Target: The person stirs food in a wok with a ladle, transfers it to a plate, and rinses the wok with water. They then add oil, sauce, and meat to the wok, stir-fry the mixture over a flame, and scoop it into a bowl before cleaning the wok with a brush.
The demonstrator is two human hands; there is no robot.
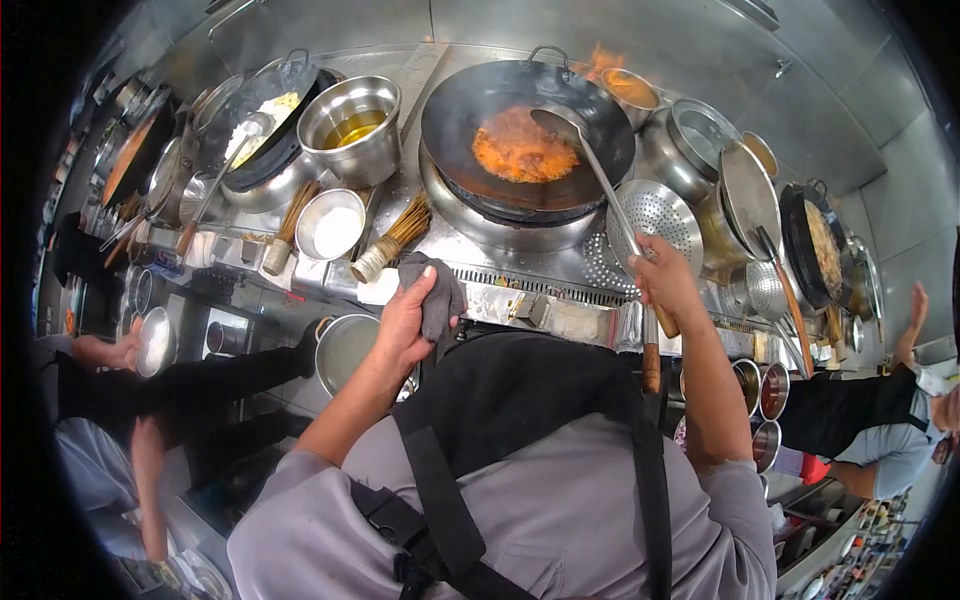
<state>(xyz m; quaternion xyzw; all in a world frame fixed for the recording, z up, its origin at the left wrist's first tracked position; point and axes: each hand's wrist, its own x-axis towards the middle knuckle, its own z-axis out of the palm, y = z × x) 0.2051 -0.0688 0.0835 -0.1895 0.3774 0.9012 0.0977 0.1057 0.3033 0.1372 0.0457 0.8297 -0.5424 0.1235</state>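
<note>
My right hand (pixel 662 275) is closed round the handle of a long metal ladle (pixel 600 165). The ladle's bowl rests at the right edge of orange-red food (pixel 522 148) bubbling in a large black wok (pixel 450 125). Steam rises from the food. In my left hand (pixel 408 322) is a folded dark grey cloth (pixel 438 298), gripped near the front edge of the stove, apart from the wok. Just beyond the cloth lie a bamboo brush (pixel 395 240) and a small bowl of white powder (pixel 336 226).
Flames rise behind a metal bowl (pixel 630 90). A steel pot of yellow oil (pixel 350 130) stands left of the wok; a perforated skimmer (pixel 655 225) lies at its right. Another wok (pixel 262 135) holds pale food. Co-workers stand at left (pixel 90 440) and right (pixel 870 430).
</note>
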